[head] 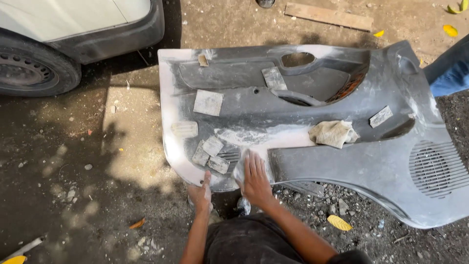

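Observation:
A large grey plastic car door panel lies flat over the dirt ground, dusted white in patches. My right hand presses flat on a piece of sandpaper at the panel's near edge, fingers stretched out. My left hand grips the panel's near rim just to the left, thumb on top. Several used sandpaper squares lie scattered on the panel. A crumpled beige cloth rests near the middle.
A car's tyre and dark bumper stand at the top left. A wooden plank lies at the top. Another person's blue-jeaned leg is at the right edge. Stones and yellow leaves dot the ground.

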